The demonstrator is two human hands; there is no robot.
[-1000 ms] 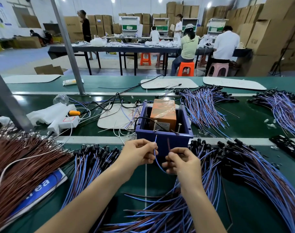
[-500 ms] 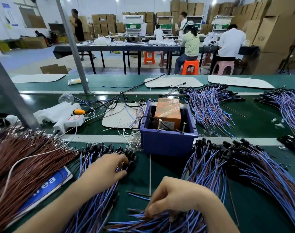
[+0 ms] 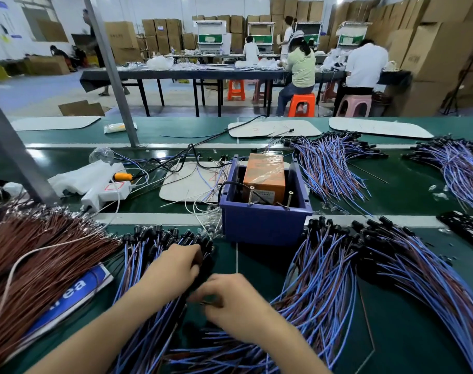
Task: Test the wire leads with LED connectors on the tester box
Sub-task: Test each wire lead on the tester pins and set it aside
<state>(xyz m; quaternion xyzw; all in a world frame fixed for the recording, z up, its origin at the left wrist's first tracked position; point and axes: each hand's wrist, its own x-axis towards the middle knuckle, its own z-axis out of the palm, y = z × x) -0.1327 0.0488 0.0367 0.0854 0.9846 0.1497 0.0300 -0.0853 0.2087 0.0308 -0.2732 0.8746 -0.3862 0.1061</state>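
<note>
Green bench point(image 3: 259, 261), heaped wire leads point(image 3: 319, 287)

Seen from the near edge: a worker's two forearms, bare up to where the frame cuts them, with a bare left hand point(image 3: 173, 268) and right hand point(image 3: 230, 300), fingers slightly blurred.

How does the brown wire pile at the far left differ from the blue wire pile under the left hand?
The brown wire pile is all brown; the blue wire pile mixes blue with brown. The brown pile ends in shiny tips, the blue pile in black connectors. A white cord crosses the brown pile; the left hand touches the blue one. Both lie on the green belt.
</note>
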